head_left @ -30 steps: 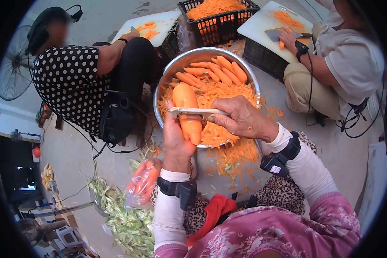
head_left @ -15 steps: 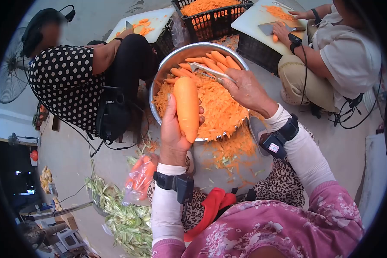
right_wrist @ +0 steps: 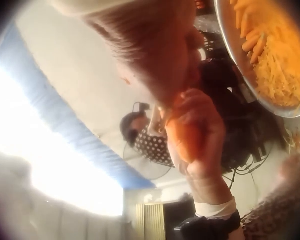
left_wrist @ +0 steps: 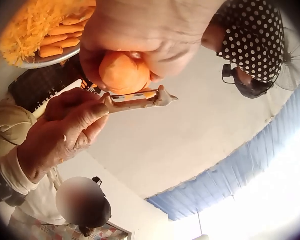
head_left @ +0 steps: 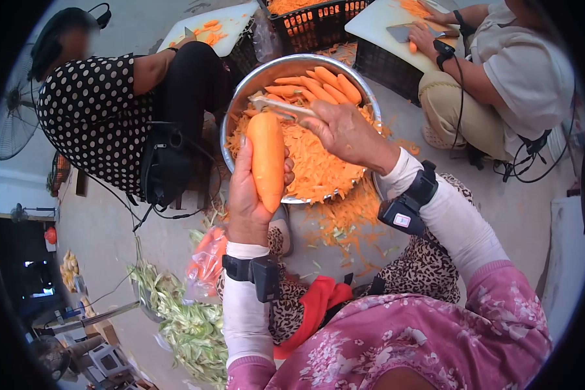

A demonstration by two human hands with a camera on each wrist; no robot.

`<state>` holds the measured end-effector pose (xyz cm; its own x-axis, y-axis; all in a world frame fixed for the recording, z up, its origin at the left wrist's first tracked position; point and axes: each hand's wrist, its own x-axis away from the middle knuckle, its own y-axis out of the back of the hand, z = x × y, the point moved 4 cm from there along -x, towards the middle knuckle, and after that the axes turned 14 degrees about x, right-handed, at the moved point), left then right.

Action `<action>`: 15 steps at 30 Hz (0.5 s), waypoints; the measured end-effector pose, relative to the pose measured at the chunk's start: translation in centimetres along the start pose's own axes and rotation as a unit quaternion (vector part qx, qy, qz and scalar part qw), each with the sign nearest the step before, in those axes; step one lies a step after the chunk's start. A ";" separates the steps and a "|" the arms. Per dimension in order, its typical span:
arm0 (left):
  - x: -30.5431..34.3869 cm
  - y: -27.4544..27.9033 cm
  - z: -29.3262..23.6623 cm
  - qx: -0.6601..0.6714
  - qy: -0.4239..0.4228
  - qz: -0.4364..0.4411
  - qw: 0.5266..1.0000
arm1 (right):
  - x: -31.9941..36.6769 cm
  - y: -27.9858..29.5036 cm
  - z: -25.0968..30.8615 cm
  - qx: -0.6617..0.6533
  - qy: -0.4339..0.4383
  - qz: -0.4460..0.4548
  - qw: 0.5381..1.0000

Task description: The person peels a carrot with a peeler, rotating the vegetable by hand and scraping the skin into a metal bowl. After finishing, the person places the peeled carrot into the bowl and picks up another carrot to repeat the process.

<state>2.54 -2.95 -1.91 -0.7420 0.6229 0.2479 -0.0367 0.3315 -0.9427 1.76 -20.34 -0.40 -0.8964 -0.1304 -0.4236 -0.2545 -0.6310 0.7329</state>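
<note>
My left hand (head_left: 244, 198) grips a thick orange carrot (head_left: 265, 156), fingers wrapped round its side and its narrow end toward me. The carrot's upper side looks smooth and bright. In my right hand (head_left: 351, 133) is a peeler (head_left: 283, 108), held by its handle with the blade head at the carrot's far end. In the left wrist view the blade of the peeler (left_wrist: 135, 99) lies right beside the carrot's end (left_wrist: 122, 72). Below both hands is a metal basin (head_left: 240, 94) with shavings (head_left: 315, 159) and several whole carrots (head_left: 328, 88).
Shavings and peels (head_left: 344, 227) litter the floor by my feet. A plastic bag of carrots (head_left: 206, 263) and a heap of husks (head_left: 188, 338) lie at left. Two people sit beyond the basin at cutting boards (head_left: 231, 26), with a black crate (head_left: 318, 26) between them.
The peeler has left the carrot's middle and moved to its far end. The carrot has been turned in my left hand, a smooth side now up where a knobbly one showed.
</note>
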 end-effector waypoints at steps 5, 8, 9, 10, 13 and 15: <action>-0.2 -1.1 0.4 -0.066 -0.019 0.023 0.997 | 1.0 -1.2 -2.3 0.093 -0.108 0.057 0.988; -0.5 -0.4 -0.1 -0.035 -0.033 -0.019 0.999 | 0.7 0.6 -1.3 0.058 -0.102 -0.004 0.993; -0.4 -0.2 -0.2 -0.035 -0.045 -0.030 0.998 | 0.7 1.4 -0.7 0.045 -0.093 -0.031 0.994; -0.3 0.0 -0.4 -0.034 -0.059 -0.040 0.997 | 0.8 1.7 -0.3 0.042 -0.095 -0.030 0.994; 0.0 0.1 -0.4 -0.005 -0.056 -0.036 0.998 | 0.9 2.0 2.3 -0.075 -0.014 0.065 0.995; 0.2 -0.9 -0.1 -0.005 -0.065 -0.084 0.994 | 1.5 1.5 3.4 -0.085 0.025 0.076 0.993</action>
<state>2.48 -3.04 -0.96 -0.8061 0.4616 0.3702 -0.1607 0.4313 -0.8878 -1.19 -18.89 1.83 -0.8997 -0.2696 -0.3434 -0.0478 -0.7210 0.6913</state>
